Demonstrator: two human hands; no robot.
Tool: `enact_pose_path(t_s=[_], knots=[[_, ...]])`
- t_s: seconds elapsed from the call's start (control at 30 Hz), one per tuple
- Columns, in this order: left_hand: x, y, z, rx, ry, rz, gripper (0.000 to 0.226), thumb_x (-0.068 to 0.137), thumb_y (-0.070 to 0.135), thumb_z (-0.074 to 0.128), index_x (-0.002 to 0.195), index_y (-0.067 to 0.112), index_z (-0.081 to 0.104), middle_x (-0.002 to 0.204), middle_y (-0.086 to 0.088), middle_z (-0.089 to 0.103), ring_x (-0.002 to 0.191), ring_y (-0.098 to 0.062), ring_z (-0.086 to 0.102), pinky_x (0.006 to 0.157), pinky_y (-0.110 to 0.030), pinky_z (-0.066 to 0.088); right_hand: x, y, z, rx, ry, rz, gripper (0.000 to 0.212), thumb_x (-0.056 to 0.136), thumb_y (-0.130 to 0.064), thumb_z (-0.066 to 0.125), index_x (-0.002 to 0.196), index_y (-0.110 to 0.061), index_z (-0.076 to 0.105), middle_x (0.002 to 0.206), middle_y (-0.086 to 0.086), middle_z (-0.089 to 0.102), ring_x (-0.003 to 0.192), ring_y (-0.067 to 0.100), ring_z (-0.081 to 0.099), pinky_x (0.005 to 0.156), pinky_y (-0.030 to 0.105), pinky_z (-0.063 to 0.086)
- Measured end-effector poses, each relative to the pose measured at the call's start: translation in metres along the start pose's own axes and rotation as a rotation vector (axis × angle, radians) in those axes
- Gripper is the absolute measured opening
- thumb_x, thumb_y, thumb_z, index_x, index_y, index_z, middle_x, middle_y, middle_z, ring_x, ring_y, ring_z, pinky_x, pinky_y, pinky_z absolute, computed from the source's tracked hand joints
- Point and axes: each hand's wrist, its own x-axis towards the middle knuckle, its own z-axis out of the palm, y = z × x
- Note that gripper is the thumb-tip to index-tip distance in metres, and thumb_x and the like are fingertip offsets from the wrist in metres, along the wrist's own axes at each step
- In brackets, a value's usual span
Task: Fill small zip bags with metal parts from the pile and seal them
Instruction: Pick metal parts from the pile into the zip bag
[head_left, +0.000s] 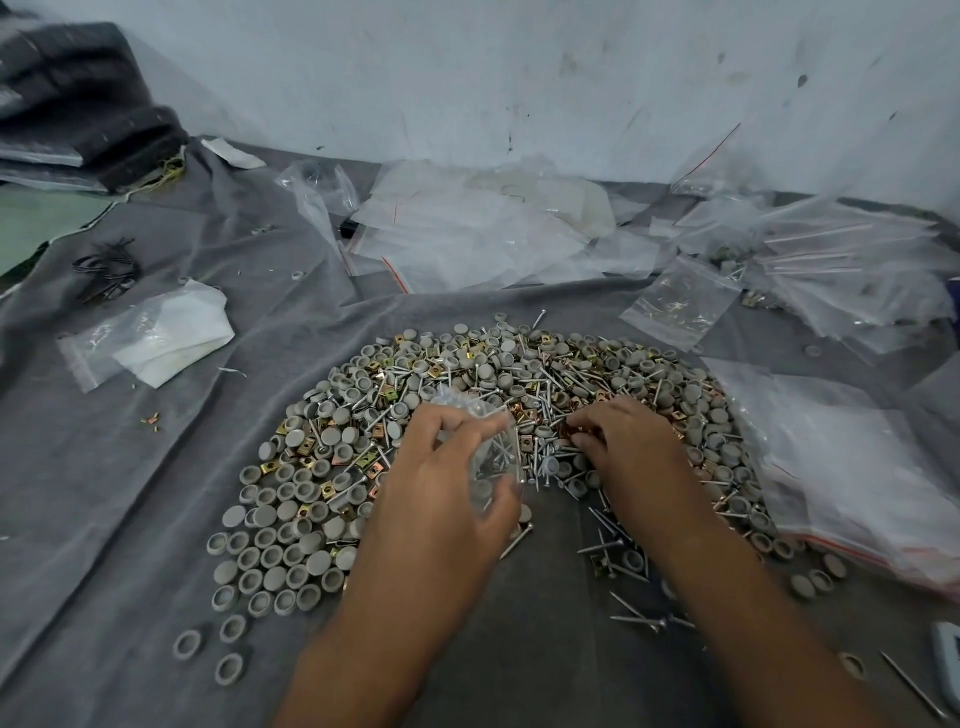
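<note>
The left hand (447, 467) grips a small zip bag (491, 447) holding screws, above the pile (467, 415). At three o'clock, the right hand (623, 441) pinches brass clips (563, 432) there.

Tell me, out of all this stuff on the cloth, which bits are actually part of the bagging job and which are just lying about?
In use:
- small zip bag, gripped by the left hand, screws already inside
- pile of caps, clips and screws, where the right hand is picking
- empty zip bags stacked at the right

Lying about:
- folded white cloth
- black wire bundle
- dark fabric stack
</note>
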Motion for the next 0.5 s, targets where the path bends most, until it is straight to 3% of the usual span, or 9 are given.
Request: enact_pose_path(t_s=[0.2, 0.3, 0.43, 0.5], knots=[[0.0, -0.002, 0.002, 0.003, -0.015, 0.007, 0.048, 0.082, 0.031, 0.075, 0.128, 0.035, 0.061, 0.103, 0.025, 0.039, 0.089, 0.013, 0.045, 0.078, 0.003, 0.034, -0.001, 0.001, -0.002, -0.002, -0.035, 0.018, 0.01, 0.096, -0.02, 0.066, 0.104, -0.025, 0.064, 0.106, -0.009, 0.051, 0.096, 0.011, 0.052, 0.077, 0.023, 0.04], [0.0, -0.002, 0.003, -0.001, -0.009, 0.017, 0.048, 0.081, 0.029, 0.076, 0.127, 0.033, 0.062, 0.1, 0.024, 0.039, 0.085, 0.015, 0.044, 0.076, 0.002, 0.033, -0.002, 0.003, -0.006, 0.038, -0.038, 0.006, 0.012, 0.094, -0.017, 0.068, 0.094, -0.025, 0.058, 0.1, -0.009, 0.055, 0.092, 0.012, 0.054, 0.076, 0.028, 0.046], [0.0, -0.003, 0.003, -0.006, -0.003, 0.024, 0.049, 0.082, 0.028, 0.077, 0.127, 0.033, 0.062, 0.1, 0.024, 0.04, 0.085, 0.016, 0.044, 0.076, 0.002, 0.033, -0.005, 0.003, -0.014, 0.194, 0.035, 0.029, 0.018, 0.093, -0.017, 0.07, 0.088, -0.03, 0.058, 0.085, -0.018, 0.059, 0.08, -0.005, 0.056, 0.063, 0.009, 0.039], [0.0, -0.002, 0.004, -0.003, -0.003, 0.026, 0.049, 0.081, 0.028, 0.078, 0.127, 0.034, 0.062, 0.1, 0.024, 0.04, 0.086, 0.018, 0.044, 0.076, 0.003, 0.033, -0.006, -0.001, -0.021, 0.281, 0.073, 0.02, 0.018, 0.093, -0.02, 0.071, 0.089, -0.033, 0.059, 0.086, -0.02, 0.062, 0.087, -0.013, 0.056, 0.066, 0.003, 0.04]])
